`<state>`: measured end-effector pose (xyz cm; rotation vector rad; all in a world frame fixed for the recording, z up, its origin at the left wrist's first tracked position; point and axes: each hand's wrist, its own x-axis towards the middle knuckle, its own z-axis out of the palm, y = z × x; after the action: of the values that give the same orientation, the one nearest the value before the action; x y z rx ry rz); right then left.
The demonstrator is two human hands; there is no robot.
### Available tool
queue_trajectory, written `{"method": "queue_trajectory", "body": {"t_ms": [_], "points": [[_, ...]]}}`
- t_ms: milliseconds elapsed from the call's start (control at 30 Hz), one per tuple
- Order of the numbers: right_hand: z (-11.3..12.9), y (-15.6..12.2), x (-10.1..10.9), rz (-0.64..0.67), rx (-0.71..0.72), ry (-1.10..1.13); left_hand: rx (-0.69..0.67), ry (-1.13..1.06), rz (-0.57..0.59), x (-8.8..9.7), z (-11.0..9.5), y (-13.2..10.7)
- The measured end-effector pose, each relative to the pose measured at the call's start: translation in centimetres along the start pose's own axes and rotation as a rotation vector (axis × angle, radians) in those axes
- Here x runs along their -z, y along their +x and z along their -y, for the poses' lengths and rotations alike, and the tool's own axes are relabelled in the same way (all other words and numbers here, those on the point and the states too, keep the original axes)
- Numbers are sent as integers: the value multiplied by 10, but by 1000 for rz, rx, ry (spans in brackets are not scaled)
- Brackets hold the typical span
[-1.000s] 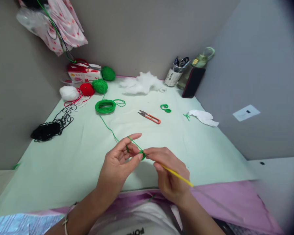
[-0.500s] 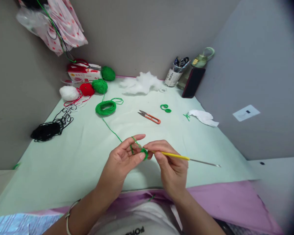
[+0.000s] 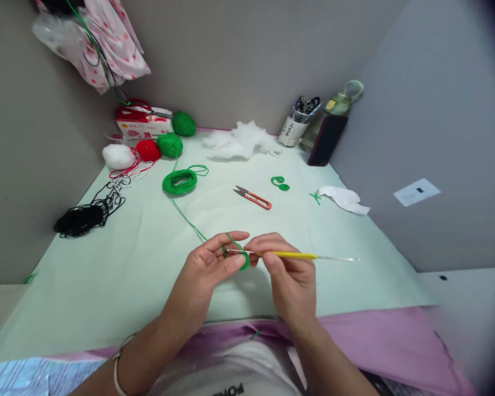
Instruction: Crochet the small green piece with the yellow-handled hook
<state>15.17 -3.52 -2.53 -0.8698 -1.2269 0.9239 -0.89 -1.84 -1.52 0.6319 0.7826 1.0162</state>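
Note:
My left hand (image 3: 206, 269) pinches a small green crochet piece (image 3: 245, 260) between thumb and fingers. Green yarn runs over its raised index finger and leads back to a loose green yarn coil (image 3: 180, 181) on the table. My right hand (image 3: 291, 272) grips a crochet hook (image 3: 295, 255) by its yellow handle. The hook's thin metal tip reaches left past the green piece, close to the left fingers; its other metal end points right. Whether yarn is caught on the tip is too small to tell.
Orange thread snips (image 3: 252, 198) lie ahead of my hands, near a curled green crochet piece (image 3: 280, 183). White stuffing (image 3: 241, 141), a pen cup (image 3: 293, 129) and a phone (image 3: 328, 140) stand at the back. Black yarn (image 3: 80, 220) and several yarn balls (image 3: 170, 144) are on the left.
The crochet hook has swung nearly level, its right end rising, and its tip now shows further left beyond the green piece. My left index finger has lowered slightly.

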Motion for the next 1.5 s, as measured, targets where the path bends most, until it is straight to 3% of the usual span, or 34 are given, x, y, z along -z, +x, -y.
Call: {"method": "queue_trajectory", "body": {"t_ms": [267,400,633,867,1033,1167,1400,1500], "points": [[-1,1,0,-15,-187,208,-51,130,16,4,-1,-7],[2,3,2,7,-194,232,-46,175,-8,5,-4,-10],[8,-6,6,102,126,-133,-120,253,-81,2,-6,-11],[10,-8,10,191,338,-401,-162,328,-142,5,-4,-12],[7,-11,9,214,510,-790,-81,161,-59,1,-1,-13],[4,-11,6,124,419,-614,26,13,8,-2,-2,-13],[5,0,0,29,57,-42,-13,43,-7,0,-6,-12],[4,2,0,25,-74,93,-27,81,-9,3,-7,-13]]}}
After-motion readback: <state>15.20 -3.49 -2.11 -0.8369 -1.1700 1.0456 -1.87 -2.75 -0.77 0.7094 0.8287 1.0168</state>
